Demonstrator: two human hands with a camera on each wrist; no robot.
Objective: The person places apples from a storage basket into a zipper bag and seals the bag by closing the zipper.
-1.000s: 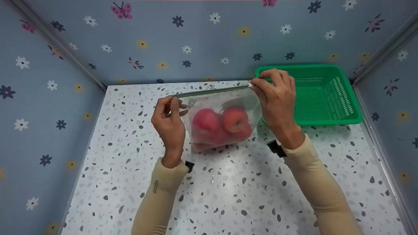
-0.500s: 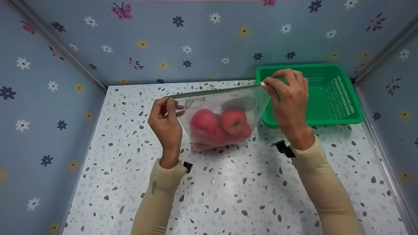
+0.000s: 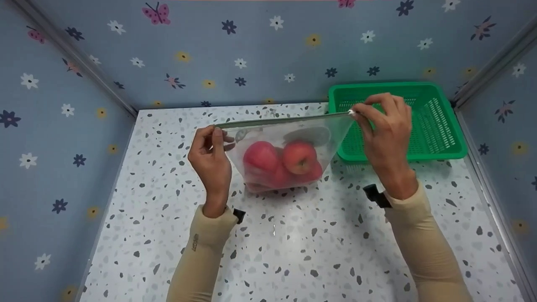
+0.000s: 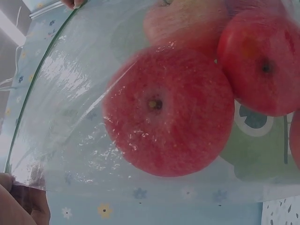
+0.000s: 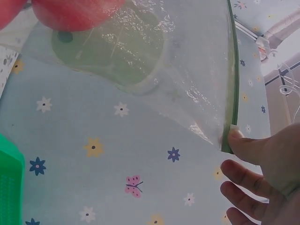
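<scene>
A clear zip bag with a green strip along its top edge stands between the two hands. Several red apples lie in its lower part. At the bag's left top corner, the left hand pinches the edge between thumb and fingers. The right hand pinches the right end of the green strip, where a small white piece shows at the fingertips. Stretched between the hands, the strip runs nearly straight, its right end slightly higher in the head view. A green print shows on the bag behind the apples in both wrist views.
A green plastic basket stands at the back right of the speckled table, partly behind the right hand. Flower-patterned panels enclose the table at the back and both sides.
My right hand has slid rightward along the bag's top edge to its right end, and the strip is drawn longer between the hands. The left hand has shifted slightly left.
</scene>
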